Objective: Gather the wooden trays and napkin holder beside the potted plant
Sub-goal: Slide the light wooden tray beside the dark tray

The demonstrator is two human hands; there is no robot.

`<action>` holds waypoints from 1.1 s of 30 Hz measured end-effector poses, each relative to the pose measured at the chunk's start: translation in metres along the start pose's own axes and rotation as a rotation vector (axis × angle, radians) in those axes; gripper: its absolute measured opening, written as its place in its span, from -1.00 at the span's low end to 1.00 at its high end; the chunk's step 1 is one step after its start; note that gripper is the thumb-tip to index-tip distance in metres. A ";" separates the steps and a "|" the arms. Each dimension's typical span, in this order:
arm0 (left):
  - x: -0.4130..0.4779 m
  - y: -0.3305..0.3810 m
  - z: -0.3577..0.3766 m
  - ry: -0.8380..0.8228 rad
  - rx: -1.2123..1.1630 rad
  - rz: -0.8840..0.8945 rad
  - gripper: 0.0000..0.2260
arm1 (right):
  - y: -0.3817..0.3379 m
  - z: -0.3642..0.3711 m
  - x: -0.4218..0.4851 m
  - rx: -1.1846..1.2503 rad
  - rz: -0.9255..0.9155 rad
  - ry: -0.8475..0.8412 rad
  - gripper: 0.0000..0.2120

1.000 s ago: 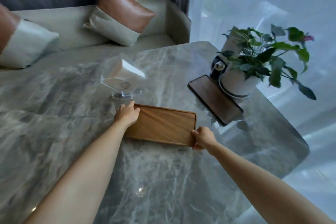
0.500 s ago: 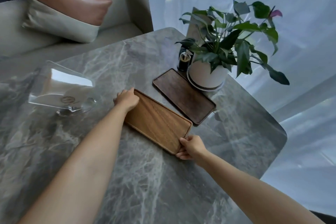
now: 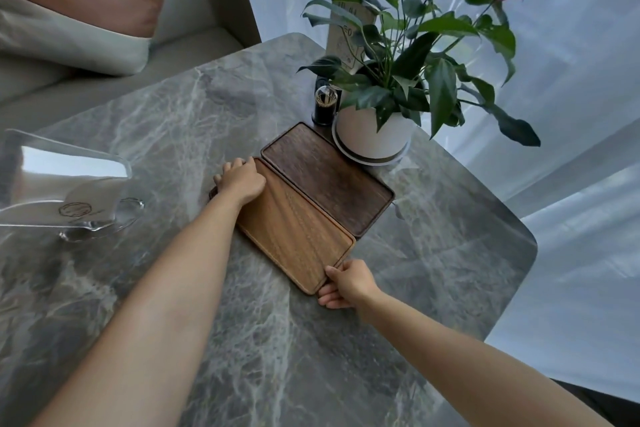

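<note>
A light wooden tray (image 3: pixel 298 232) lies flat on the grey marble table (image 3: pixel 311 357), its long side touching a dark wooden tray (image 3: pixel 329 177). The dark tray sits right beside the potted plant (image 3: pixel 374 128) in its white pot. My left hand (image 3: pixel 240 177) grips the light tray's far end, and my right hand (image 3: pixel 348 282) grips its near corner. A clear napkin holder (image 3: pixel 69 184) with white napkins stands apart at the left of the table.
A small dark toothpick jar (image 3: pixel 325 107) and an upright card (image 3: pixel 348 31) stand by the pot. A sofa with a brown and grey cushion (image 3: pixel 79 3) is behind the table. The table edge curves close on the right, against a white curtain (image 3: pixel 571 114).
Both hands have slid the light tray to the right and turned it, closing the gap until it lies against the dark tray. The napkin holder has stayed put.
</note>
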State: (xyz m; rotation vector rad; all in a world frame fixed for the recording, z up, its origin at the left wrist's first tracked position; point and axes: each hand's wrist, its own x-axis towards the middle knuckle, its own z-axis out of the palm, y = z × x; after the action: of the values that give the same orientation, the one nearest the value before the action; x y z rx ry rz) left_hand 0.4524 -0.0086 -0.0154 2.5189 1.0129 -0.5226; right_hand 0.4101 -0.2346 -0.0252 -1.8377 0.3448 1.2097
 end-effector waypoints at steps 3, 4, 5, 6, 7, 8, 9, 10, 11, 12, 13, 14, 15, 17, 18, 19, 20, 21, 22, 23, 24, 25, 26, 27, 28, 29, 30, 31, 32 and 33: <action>0.000 0.003 0.001 0.000 0.006 0.015 -0.48 | -0.001 0.000 -0.001 -0.003 -0.004 -0.009 -0.74; 0.000 0.003 0.001 0.001 0.009 0.019 -0.47 | -0.001 0.000 -0.001 -0.005 -0.005 -0.011 -0.74; 0.000 0.003 0.001 0.002 0.012 0.023 -0.47 | -0.001 0.000 -0.001 -0.009 -0.006 -0.013 -0.75; -0.001 0.003 0.001 0.002 0.014 0.028 -0.46 | -0.001 0.000 -0.002 -0.015 -0.008 -0.015 -0.75; -0.002 0.002 0.001 -0.001 0.012 0.035 -0.46 | -0.001 0.000 -0.002 -0.025 -0.010 -0.016 -0.75; -0.004 0.001 0.001 -0.003 0.005 0.046 -0.45 | -0.002 0.000 -0.002 -0.038 -0.013 -0.014 -0.75; -0.006 0.000 0.001 0.000 -0.005 0.059 -0.44 | -0.002 -0.001 -0.003 -0.056 -0.017 -0.006 -0.75; -0.008 -0.002 0.001 0.008 -0.015 0.072 -0.43 | -0.003 -0.002 -0.004 -0.079 -0.026 0.007 -0.75; -0.011 -0.004 0.001 0.022 -0.020 0.084 -0.42 | -0.004 -0.004 -0.005 -0.111 -0.041 0.025 -0.76; -0.015 -0.006 0.001 0.037 -0.021 0.094 -0.42 | -0.005 -0.006 -0.007 -0.151 -0.064 0.046 -0.76; -0.018 -0.008 0.001 0.051 -0.020 0.100 -0.42 | -0.006 -0.008 -0.008 -0.205 -0.094 0.067 -0.77; -0.023 -0.011 0.001 0.066 -0.016 0.102 -0.42 | -0.007 -0.009 -0.009 -0.270 -0.134 0.091 -0.76; -0.027 -0.015 0.000 0.083 -0.010 0.100 -0.42 | -0.009 -0.011 -0.010 -0.344 -0.178 0.118 -0.75; -0.039 -0.026 -0.005 0.122 0.009 0.099 -0.41 | -0.018 -0.011 -0.014 -0.514 -0.268 0.185 -0.74; -0.045 -0.032 -0.009 0.148 0.018 0.105 -0.41 | -0.024 -0.009 -0.017 -0.597 -0.312 0.222 -0.74; -0.053 -0.039 -0.014 0.175 0.025 0.113 -0.40 | -0.032 -0.005 -0.021 -0.653 -0.350 0.250 -0.72; -0.060 -0.047 -0.019 0.203 0.029 0.123 -0.40 | -0.040 0.001 -0.026 -0.681 -0.387 0.262 -0.69; -0.069 -0.055 -0.025 0.232 0.031 0.134 -0.40 | -0.049 0.007 -0.030 -0.697 -0.424 0.259 -0.65; -0.077 -0.063 -0.031 0.264 0.034 0.146 -0.39 | -0.059 0.016 -0.036 -0.711 -0.469 0.245 -0.60; -0.086 -0.072 -0.038 0.299 0.032 0.156 -0.38 | -0.070 0.025 -0.041 -0.726 -0.527 0.227 -0.56; -0.094 -0.081 -0.044 0.335 0.022 0.160 -0.38 | -0.080 0.036 -0.045 -0.738 -0.595 0.208 -0.51; -0.102 -0.091 -0.051 0.369 0.005 0.156 -0.36 | -0.090 0.047 -0.050 -0.746 -0.665 0.193 -0.45; -0.111 -0.102 -0.057 0.402 -0.013 0.145 -0.35 | -0.101 0.060 -0.055 -0.754 -0.728 0.180 -0.40; -0.118 -0.114 -0.062 0.433 -0.029 0.129 -0.34 | -0.111 0.072 -0.060 -0.765 -0.780 0.167 -0.35; -0.125 -0.126 -0.068 0.462 -0.038 0.108 -0.34 | -0.120 0.085 -0.065 -0.774 -0.830 0.152 -0.30; -0.132 -0.139 -0.074 0.487 -0.046 0.079 -0.34 | -0.129 0.098 -0.070 -0.778 -0.878 0.131 -0.26; -0.138 -0.152 -0.080 0.507 -0.060 0.044 -0.33 | -0.137 0.110 -0.073 -0.780 -0.932 0.110 -0.23; -0.143 -0.165 -0.085 0.519 -0.081 0.006 -0.33 | -0.144 0.122 -0.076 -0.792 -0.990 0.089 -0.20; -0.148 -0.178 -0.090 0.523 -0.102 -0.032 -0.33 | -0.151 0.134 -0.078 -0.816 -1.047 0.070 -0.18; -0.151 -0.190 -0.095 0.521 -0.113 -0.068 -0.32 | -0.157 0.146 -0.079 -0.845 -1.096 0.054 -0.16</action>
State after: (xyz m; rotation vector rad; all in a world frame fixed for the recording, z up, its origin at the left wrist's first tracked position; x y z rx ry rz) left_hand 0.2338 0.0765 0.0986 2.5776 1.2648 0.1891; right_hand 0.3843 -0.0476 0.1035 -2.1943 -1.1872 0.5002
